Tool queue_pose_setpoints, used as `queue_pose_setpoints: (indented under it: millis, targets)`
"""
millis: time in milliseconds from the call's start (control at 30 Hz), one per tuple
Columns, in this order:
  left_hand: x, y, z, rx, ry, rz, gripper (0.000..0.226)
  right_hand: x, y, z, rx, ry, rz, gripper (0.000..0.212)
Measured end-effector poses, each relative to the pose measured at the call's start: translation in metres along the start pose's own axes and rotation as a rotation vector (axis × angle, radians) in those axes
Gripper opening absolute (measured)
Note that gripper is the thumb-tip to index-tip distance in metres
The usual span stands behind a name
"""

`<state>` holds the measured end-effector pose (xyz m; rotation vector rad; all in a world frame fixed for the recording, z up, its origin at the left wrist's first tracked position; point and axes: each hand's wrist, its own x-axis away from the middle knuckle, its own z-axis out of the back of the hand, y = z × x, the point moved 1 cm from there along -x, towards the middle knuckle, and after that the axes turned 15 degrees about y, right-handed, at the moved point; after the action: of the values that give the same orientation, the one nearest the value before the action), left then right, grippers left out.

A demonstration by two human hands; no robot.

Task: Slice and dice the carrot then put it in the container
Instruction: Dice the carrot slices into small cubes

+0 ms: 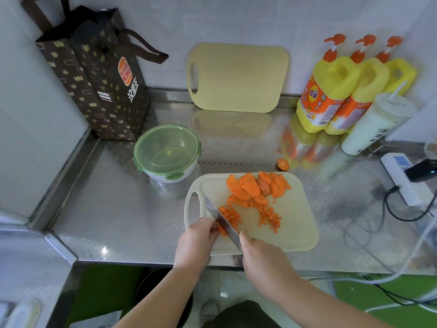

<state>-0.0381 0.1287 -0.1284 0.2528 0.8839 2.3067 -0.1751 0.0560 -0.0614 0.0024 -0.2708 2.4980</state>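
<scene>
While the left hand [196,240] pins a carrot piece [221,230] to the cutting board [295,223] under curled fingertips, the right hand [262,256] has its fingers wrapped round the handle of a knife [222,220]. The blade slants across the board right beside the left hand's fingers. Diced carrot [230,215] lies just past the blade, with a second scatter of dice [268,216] ahead of the right hand. Carrot slices [250,188] are heaped at the board's far edge, and a carrot end [283,164] sits off the board beyond them. The container [166,150], lidded in green, stands on the steel counter [106,209] well ahead of the left hand. A spare board [238,76] leans on the wall, with yellow detergent bottles [331,95] far beyond the right hand.
</scene>
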Motion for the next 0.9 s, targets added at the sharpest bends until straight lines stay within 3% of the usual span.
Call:
queue_pose_setpoints:
  millis: [633,900]
  targets:
    - [-0.005,0.003,-0.001,-0.085,-0.011,-0.028,0.015,-0.005,0.002,-0.021,0.045,-0.047,0.002,0.045]
    - [-0.004,0.001,0.008,0.162,0.002,0.081,0.006,-0.010,0.020,-0.004,-0.113,0.061,-0.090,0.038]
